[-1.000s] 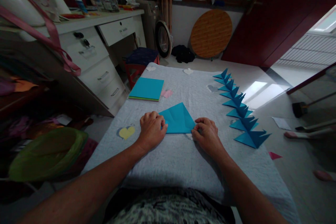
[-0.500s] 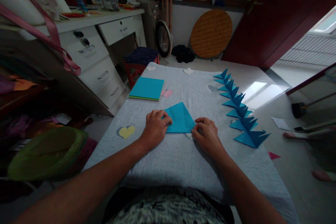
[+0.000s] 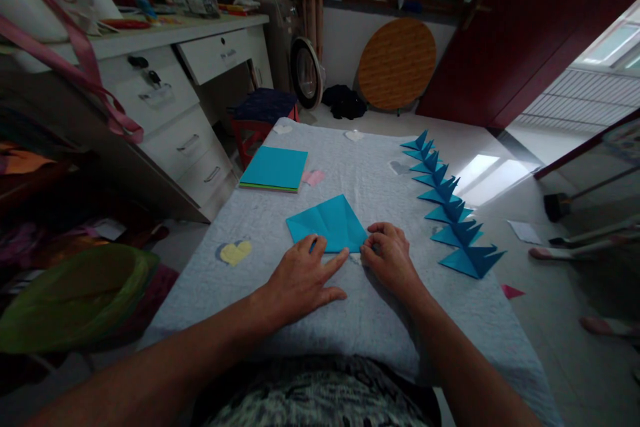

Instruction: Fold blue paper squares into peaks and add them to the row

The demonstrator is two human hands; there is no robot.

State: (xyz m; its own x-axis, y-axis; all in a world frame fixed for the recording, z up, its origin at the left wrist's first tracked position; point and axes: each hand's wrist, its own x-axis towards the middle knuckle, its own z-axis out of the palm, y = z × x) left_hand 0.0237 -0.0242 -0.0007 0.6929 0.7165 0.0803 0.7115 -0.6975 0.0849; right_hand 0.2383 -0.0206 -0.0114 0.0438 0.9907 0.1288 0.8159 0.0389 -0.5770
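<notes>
A folded sheet of blue origami paper (image 3: 333,220) lies on the cloth in front of me, creased, with a long straight edge towards me and a point away. My left hand (image 3: 310,277) rests at its near edge, fingers stretched out and thumb apart, fingertips touching the paper. At the sheet's right corner, my right hand (image 3: 387,253) has its thumb and fingers pinched together on the paper. Further right stands a row of several folded blue paper cranes (image 3: 447,200). A square stack of origami paper (image 3: 275,169), blue on top, lies at the back left.
A grey cloth (image 3: 260,320) with heart patches covers the table. Left of it stand a white desk (image 3: 173,123) and a green-rimmed basket (image 3: 75,293). A stool (image 3: 263,110) is behind the table's far left corner. A pink paper scrap (image 3: 511,291) lies on the floor at right.
My left hand has let go of the sheet's left side, moved right and nearer me, and spread its fingers along the near edge. My right hand stays at the right corner.
</notes>
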